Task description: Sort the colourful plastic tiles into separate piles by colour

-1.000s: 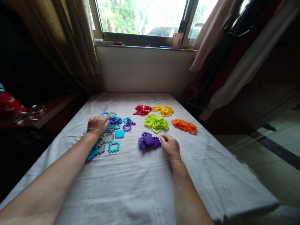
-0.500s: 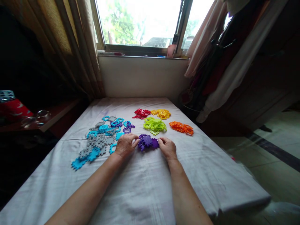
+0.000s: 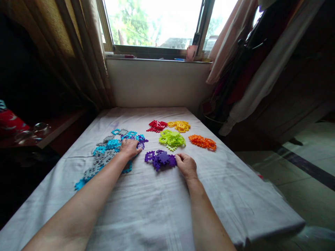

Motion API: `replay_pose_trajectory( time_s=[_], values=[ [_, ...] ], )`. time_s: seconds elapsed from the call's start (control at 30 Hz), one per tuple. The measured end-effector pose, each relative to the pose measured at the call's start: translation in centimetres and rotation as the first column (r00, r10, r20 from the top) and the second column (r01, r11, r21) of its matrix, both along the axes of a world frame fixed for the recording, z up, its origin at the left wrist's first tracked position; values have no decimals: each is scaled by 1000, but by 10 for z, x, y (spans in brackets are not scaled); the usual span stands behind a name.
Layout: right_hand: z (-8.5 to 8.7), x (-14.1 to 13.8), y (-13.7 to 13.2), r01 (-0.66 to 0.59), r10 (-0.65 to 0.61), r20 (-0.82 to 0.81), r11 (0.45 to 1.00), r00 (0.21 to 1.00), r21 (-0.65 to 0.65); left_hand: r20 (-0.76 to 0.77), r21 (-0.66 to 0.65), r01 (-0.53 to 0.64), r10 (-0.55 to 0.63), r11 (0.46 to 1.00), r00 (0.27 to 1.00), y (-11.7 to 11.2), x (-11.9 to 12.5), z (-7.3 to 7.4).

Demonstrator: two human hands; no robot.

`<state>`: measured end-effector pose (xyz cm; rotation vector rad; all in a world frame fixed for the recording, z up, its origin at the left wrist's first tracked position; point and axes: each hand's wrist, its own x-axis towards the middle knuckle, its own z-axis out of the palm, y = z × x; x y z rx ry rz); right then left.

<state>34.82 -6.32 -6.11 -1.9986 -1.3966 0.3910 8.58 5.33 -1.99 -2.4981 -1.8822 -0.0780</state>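
Note:
My left hand (image 3: 128, 147) reaches over the mixed pile of blue and grey interlocking plastic pieces (image 3: 104, 157), its fingers at the purple piece (image 3: 140, 144) on the pile's right side. Its thumb stands apart from the fingers. Nearer the middle lies a heap of purple interlocking pieces (image 3: 162, 158), with a square frame piece (image 3: 149, 156) at its left end. At the right end of that heap, my right hand (image 3: 186, 165) pinches the edge of a purple piece. The fingertips of my left hand are partly hidden.
Sorted heaps of red (image 3: 157, 126), yellow (image 3: 180, 126), lime green (image 3: 172, 139) and orange pieces (image 3: 202, 142) lie behind and right of the purple heap. A pale cloth (image 3: 157, 209) covers the table. A side ledge (image 3: 56, 130) holds glasses (image 3: 41, 127); clothes (image 3: 251, 94) hang at right.
My left hand has left the purple heap and moved left and back to the mixed pile. A purple frame piece now shows at the heap's left end. My right hand has stayed put.

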Motion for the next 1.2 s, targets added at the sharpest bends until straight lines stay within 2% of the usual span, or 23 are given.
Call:
replay_pose_trajectory(
  time_s=[0.1,0.2,0.33,0.47,0.57,0.67,0.7,0.77,0.87,1.0,1.1,1.2],
  values=[
    [1,0,0,-3,3,7,1000,1000,-6,0,42,7,-7,999,1000,-7,-5,2],
    [3,-1,0,-7,7,20,1000,1000,-8,104,63,50,-57,997,993,-18,-2,2],
    [4,-2,-1,-2,3,33,1000,999,-21,256,-3,124,-119,992,959,-35,16,-9],
    [4,-2,-2,-15,16,27,1000,1000,-26,276,64,114,-127,991,953,-46,28,-17],
    [5,-1,-2,-17,18,25,999,1000,-40,400,104,45,-84,994,913,-45,22,-11],
    [3,0,-1,-24,25,33,1000,999,-18,536,102,-125,52,987,843,-33,7,2],
    [2,0,-1,-27,27,37,1000,999,-6,528,101,-172,93,980,844,-29,1,6],
    [1,0,-1,-28,28,35,1000,999,12,417,108,-217,154,970,896,-21,-10,13],
    [-1,-1,-2,-28,28,17,999,999,15,192,122,-215,189,969,963,-14,-23,19],
    [0,-1,-2,-35,35,3,999,999,5,37,106,-174,171,979,985,-14,-33,20],
    [-1,-1,-3,-44,44,-3,999,999,6,32,128,-130,127,983,991,-19,-40,16],
    [-2,0,-3,-42,42,0,999,999,11,124,174,-100,79,980,989,-25,-49,12]
  ],
)
